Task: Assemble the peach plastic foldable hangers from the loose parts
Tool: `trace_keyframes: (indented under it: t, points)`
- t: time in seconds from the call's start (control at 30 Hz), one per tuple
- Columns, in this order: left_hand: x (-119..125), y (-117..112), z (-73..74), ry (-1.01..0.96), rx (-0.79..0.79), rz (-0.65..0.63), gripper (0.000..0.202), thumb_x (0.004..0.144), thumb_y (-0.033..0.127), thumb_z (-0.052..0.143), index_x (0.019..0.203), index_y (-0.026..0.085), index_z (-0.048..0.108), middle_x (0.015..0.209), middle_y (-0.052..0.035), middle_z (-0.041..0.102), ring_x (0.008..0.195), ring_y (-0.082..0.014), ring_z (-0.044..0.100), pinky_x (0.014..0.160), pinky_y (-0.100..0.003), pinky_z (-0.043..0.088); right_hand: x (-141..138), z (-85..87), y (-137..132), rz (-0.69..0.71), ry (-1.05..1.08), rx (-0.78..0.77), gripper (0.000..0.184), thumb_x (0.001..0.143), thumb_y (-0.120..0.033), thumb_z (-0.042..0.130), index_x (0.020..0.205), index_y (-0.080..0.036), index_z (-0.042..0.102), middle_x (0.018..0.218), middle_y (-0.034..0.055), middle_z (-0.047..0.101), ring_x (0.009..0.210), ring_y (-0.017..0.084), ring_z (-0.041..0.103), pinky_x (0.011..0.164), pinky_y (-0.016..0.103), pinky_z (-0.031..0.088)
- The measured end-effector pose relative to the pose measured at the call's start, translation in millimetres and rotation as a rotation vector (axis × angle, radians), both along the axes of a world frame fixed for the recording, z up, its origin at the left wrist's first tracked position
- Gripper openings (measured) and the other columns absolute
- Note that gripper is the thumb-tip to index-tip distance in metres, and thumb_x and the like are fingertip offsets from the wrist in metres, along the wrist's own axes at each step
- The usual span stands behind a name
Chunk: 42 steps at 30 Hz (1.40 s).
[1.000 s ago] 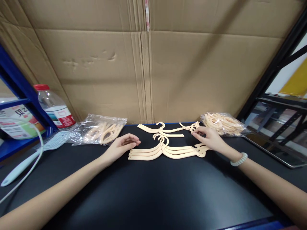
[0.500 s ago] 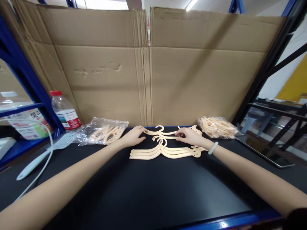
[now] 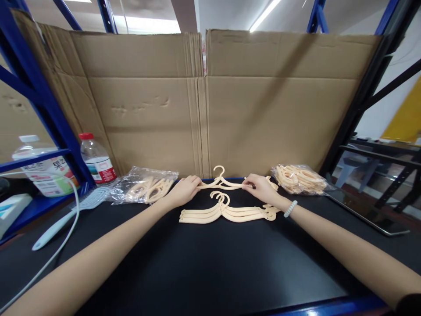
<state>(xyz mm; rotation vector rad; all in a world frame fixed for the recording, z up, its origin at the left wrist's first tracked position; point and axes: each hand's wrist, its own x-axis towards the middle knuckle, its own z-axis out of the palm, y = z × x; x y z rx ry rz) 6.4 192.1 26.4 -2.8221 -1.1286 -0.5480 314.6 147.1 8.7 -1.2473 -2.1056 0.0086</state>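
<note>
A cream-coloured clothes hanger (image 3: 232,186) is held level near the back of the table, its hook pointing up and away. My left hand (image 3: 184,192) pinches its left end between thumb and fingers. Its right end is in the closed fingertips of my right hand (image 3: 261,188). Closer to me, a small stack of matching hangers (image 3: 202,216) lies flat, with hooks overlapping and ornate shapes at the right end. Behind my right hand, more cream plastic pieces (image 3: 272,184) show in part; what they belong to is hidden.
Clear bags of cream hangers lie at left (image 3: 153,189) and right (image 3: 299,179). Further left are a pale hairbrush (image 3: 70,215), a white cable (image 3: 67,235) and a red-capped bottle (image 3: 98,160). A dark tablet-like panel (image 3: 368,213) lies right. Cardboard (image 3: 148,109) walls the back.
Both hands now grip the hanger's ends, and its two arms have come into a single raised shape. The view has tilted slightly upward.
</note>
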Motion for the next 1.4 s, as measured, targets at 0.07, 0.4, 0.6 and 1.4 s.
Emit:
trace_keyframes:
  t: [0.07, 0.4, 0.6, 1.4]
  points:
    - [-3, -15, 6.9, -0.052, -0.012, 0.005, 0.016, 0.094, 0.025, 0.041, 0.1, 0.017, 0.054, 0.101, -0.0113, 0.064, 0.093, -0.0265, 0.061, 0.08, -0.039, 0.046, 1, 9.0, -9, 0.004, 0.041, 0.032, 0.012, 0.087, -0.023, 0.057, 0.08, -0.017, 0.065, 0.08, 0.0053, 0.063, 0.076, 0.018, 0.059, 0.071, 0.031, 0.046]
    - [-10, -72, -6.0, -0.451, -0.114, 0.06, 0.025, 0.094, 0.032, 0.038, 0.1, 0.017, 0.056, 0.08, -0.0031, 0.06, 0.071, -0.0188, 0.057, 0.067, -0.03, 0.046, 14, 24.8, -45, 0.16, 0.179, 0.183, 0.021, 0.089, -0.036, 0.058, 0.078, -0.02, 0.066, 0.075, 0.0044, 0.066, 0.07, 0.018, 0.06, 0.065, 0.031, 0.047]
    - [-15, -68, -22.8, -0.563, -0.146, 0.096, 0.024, 0.093, 0.036, 0.04, 0.102, 0.018, 0.053, 0.078, -0.0011, 0.056, 0.066, -0.0177, 0.053, 0.062, -0.029, 0.042, 62, 14.0, -23, -0.128, 0.095, 0.263, 0.02, 0.09, -0.032, 0.054, 0.08, -0.02, 0.066, 0.077, 0.0059, 0.068, 0.072, 0.021, 0.06, 0.069, 0.035, 0.046]
    - [-16, -72, -30.2, -0.605, -0.184, 0.101, 0.022, 0.094, 0.037, 0.043, 0.104, 0.02, 0.053, 0.092, -0.0037, 0.062, 0.087, -0.0211, 0.059, 0.074, -0.03, 0.044, 59, -19.9, 11, -0.302, -0.104, 0.079, 0.018, 0.086, -0.027, 0.054, 0.078, -0.018, 0.067, 0.078, 0.0072, 0.068, 0.074, 0.022, 0.06, 0.068, 0.032, 0.046]
